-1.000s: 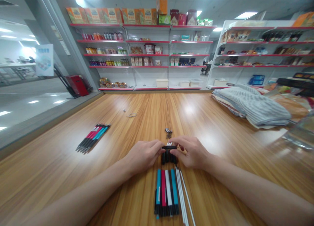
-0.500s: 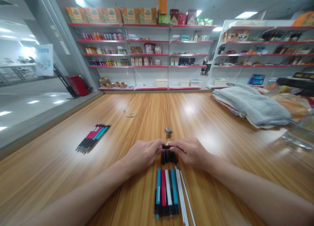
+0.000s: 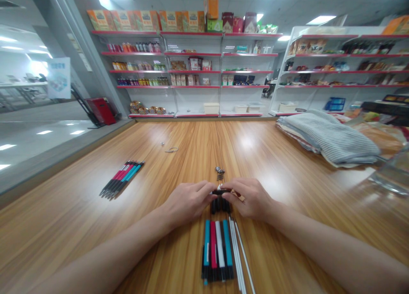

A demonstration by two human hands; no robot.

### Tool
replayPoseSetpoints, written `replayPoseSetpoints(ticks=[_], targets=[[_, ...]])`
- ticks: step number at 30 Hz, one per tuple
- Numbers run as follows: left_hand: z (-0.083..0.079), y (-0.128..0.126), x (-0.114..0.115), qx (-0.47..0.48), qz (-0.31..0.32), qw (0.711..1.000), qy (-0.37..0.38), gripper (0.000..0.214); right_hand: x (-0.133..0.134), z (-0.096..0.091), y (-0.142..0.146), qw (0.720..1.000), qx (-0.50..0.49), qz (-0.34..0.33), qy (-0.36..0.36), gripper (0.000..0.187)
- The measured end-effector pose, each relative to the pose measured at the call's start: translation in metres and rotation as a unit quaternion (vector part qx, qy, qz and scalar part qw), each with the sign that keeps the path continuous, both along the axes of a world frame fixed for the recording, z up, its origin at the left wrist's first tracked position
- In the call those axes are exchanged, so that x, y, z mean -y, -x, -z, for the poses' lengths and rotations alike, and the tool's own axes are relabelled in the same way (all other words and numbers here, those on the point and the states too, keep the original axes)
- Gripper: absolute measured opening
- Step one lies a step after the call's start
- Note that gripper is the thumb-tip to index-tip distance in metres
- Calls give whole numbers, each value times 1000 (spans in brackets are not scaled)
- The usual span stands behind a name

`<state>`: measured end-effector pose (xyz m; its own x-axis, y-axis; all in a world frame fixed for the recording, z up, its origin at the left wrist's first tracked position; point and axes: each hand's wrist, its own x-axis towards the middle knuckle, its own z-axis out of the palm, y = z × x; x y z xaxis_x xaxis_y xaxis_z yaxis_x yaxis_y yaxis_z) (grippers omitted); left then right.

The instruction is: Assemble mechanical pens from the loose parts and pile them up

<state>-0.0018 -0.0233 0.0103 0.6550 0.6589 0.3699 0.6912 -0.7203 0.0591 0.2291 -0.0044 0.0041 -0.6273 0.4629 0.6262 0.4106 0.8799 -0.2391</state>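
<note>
My left hand (image 3: pixel 193 199) and my right hand (image 3: pixel 250 197) meet above the middle of the table, fingers pinched from both sides on a short black pen grip (image 3: pixel 220 192). The fingers cover its ends, so I cannot tell what it joins to. Just below lies a row of black pen grips (image 3: pixel 220 206), partly hidden by the hands. Nearer to me are several pen barrels (image 3: pixel 218 245) in blue, red, white and black, side by side. Thin white refills (image 3: pixel 238 251) lie to their right. Small metal pen parts (image 3: pixel 219 171) sit just beyond the fingers.
Several whole pens (image 3: pixel 122 179) form a slanted group on the left of the wooden table (image 3: pixel 179 260). A thin ring-like piece (image 3: pixel 171 149) lies farther back. Folded striped cloth (image 3: pixel 332 136) and a clear container (image 3: pixel 393 170) are at the right. Stocked shelves (image 3: pixel 194 87) stand behind.
The black pen grip has shifted slightly right between my hands, and my left fingertips have moved in toward the right ones. The pens and loose parts on the table stay put.
</note>
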Motion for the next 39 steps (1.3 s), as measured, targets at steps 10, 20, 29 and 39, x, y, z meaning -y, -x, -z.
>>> replayPoseSetpoints(ticks=[10,20,29,39], targets=[[4,1,-3,-16,-9,1000,-21,28,-4,4,1,1000,14,18,-14,14],[3,1,2,-6,9,1000,-30,25,0,1,2,997,62,31,-26,20],[8,2,-2,-5,16,999,-47,23,-1,1,1,997,64,27,-41,22],[6,1,0,-15,17,999,-41,24,0,1,1,997,49,25,-58,27]])
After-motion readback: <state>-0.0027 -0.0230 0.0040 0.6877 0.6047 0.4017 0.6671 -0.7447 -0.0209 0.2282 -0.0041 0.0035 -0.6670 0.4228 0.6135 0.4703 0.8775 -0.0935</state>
